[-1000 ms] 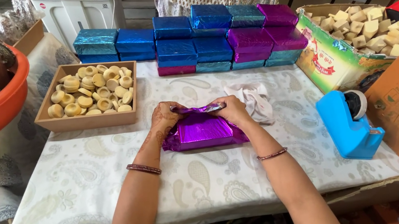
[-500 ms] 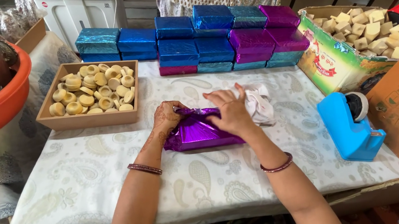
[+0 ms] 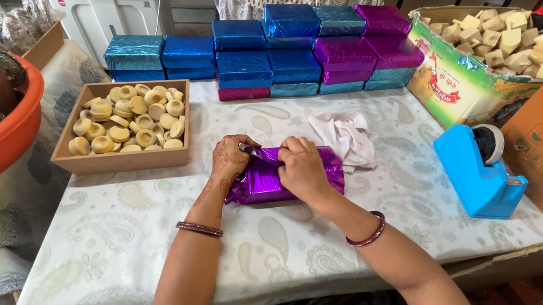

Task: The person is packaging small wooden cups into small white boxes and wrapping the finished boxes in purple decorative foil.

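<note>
Purple box (image 3: 269, 181) mid-table, long axis left-right, directly under both hands. Left hand (image 3: 232, 160) at left end, fingers pinching foil flap. Right hand (image 3: 303, 169) flat on top, fingers curled, pressing wrap down. Forearms converging from near edge. White cloth (image 3: 348, 135) just right of box.

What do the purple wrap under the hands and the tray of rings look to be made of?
Purple wrap: likely metallic foil or foil-coated paper, glossy, with sharp creases and bright glints. Tray: looks like plain brown cardboard or thin wood, matte with flat walls. Both left hand and right hand press the wrap.
</note>
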